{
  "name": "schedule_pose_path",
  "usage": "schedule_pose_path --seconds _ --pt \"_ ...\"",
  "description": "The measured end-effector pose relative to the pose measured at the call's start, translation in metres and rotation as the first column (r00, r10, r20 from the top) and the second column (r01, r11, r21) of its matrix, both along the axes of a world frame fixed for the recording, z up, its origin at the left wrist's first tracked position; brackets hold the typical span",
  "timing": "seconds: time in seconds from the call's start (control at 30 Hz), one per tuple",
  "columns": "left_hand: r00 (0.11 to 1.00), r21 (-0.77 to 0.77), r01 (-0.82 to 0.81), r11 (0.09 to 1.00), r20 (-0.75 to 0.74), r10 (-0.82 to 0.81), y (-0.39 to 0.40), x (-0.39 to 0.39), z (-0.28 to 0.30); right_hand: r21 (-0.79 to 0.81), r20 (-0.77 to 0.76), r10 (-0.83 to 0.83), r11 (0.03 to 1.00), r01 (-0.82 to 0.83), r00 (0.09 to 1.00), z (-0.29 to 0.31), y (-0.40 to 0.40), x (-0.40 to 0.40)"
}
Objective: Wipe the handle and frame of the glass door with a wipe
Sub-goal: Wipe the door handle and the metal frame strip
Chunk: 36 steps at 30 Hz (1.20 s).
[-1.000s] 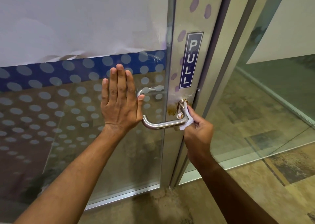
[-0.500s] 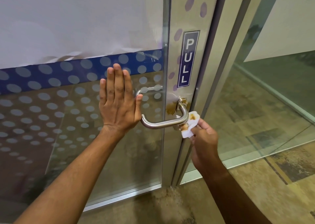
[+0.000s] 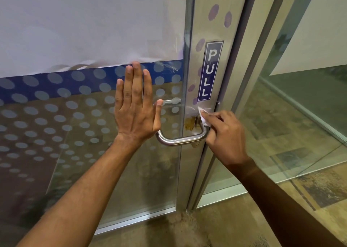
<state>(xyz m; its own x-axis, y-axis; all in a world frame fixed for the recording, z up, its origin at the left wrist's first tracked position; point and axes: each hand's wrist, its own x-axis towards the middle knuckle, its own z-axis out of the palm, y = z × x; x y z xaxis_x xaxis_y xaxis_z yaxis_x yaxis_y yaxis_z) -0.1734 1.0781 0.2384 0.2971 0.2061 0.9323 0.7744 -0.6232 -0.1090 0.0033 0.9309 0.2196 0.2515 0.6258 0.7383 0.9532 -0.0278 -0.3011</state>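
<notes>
A steel lever handle (image 3: 180, 140) sticks out from the metal door frame (image 3: 221, 21), under a blue PULL sticker (image 3: 210, 74). A brown smear (image 3: 189, 124) marks the frame just left of the handle's base. My right hand (image 3: 225, 134) pinches a white wipe (image 3: 203, 115) and presses it against the frame above the handle's base. My left hand (image 3: 136, 106) lies flat with fingers spread on the dotted glass pane (image 3: 56, 124), left of the handle.
A second glass panel (image 3: 281, 124) stands to the right of the frame, with patterned floor (image 3: 319, 190) below. The door's bottom rail (image 3: 135, 220) runs along the floor.
My right hand has lifted the wipe from below the handle's end up to the frame above its base. The left hand stays flat on the glass.
</notes>
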Motion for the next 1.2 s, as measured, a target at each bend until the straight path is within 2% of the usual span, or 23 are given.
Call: schedule_pose_path --seconds 0.1,0.23,0.33,0.47,0.6,0.7,0.8,0.9,0.97,1.03,1.13,1.2 --pt "1.0 0.009 -0.007 1.0 0.001 0.007 0.0 0.0 0.0 -0.122 0.085 0.023 0.992 -0.013 0.996 0.004 0.006 0.004" --pt "1.0 0.006 -0.001 1.0 0.007 0.001 0.0 0.0 -0.001 -0.234 0.1 0.091 0.97 -0.066 0.991 0.011 0.003 0.007" --pt "1.0 0.011 0.002 1.0 0.002 -0.002 0.001 0.001 -0.001 -0.264 0.095 0.147 0.957 -0.118 0.985 0.015 0.002 0.011" --pt "1.0 0.018 -0.002 1.0 -0.004 0.002 0.002 0.001 -0.002 -0.34 0.206 0.12 0.939 -0.044 0.971 0.018 0.009 0.011" --pt "1.0 0.023 0.0 1.0 -0.005 0.0 0.002 0.002 -0.001 -0.347 0.214 0.115 0.937 -0.035 0.97 0.02 0.011 0.009" --pt "1.0 0.021 0.008 1.0 0.0 -0.008 0.002 0.002 -0.001 -0.268 0.121 0.103 0.961 -0.067 0.987 0.02 0.011 0.012" --pt "1.0 0.014 0.016 1.0 0.003 -0.016 0.001 0.001 0.0 -0.139 -0.065 0.047 0.989 -0.055 0.997 0.012 0.013 0.01" --pt "1.0 0.018 0.007 1.0 -0.001 -0.007 0.0 0.001 -0.001 -0.043 -0.378 -0.027 0.999 0.012 0.925 0.004 0.015 0.006" --pt "1.0 0.016 -0.004 1.0 -0.007 0.004 0.0 0.002 -0.001 -0.019 -0.462 -0.033 0.999 0.028 0.886 0.003 0.017 0.005" --pt "1.0 0.013 -0.008 1.0 -0.012 0.009 0.001 0.002 -0.002 -0.023 -0.37 -0.022 1.0 0.014 0.929 0.004 0.017 0.003" --pt "1.0 0.022 -0.006 1.0 -0.03 0.007 0.001 0.003 -0.001 -0.105 -0.108 0.019 0.994 -0.03 0.994 0.006 0.014 0.002" --pt "1.0 0.026 0.001 1.0 -0.018 -0.001 0.001 0.003 -0.002 -0.116 -0.061 0.033 0.992 -0.04 0.998 0.007 0.013 0.004"
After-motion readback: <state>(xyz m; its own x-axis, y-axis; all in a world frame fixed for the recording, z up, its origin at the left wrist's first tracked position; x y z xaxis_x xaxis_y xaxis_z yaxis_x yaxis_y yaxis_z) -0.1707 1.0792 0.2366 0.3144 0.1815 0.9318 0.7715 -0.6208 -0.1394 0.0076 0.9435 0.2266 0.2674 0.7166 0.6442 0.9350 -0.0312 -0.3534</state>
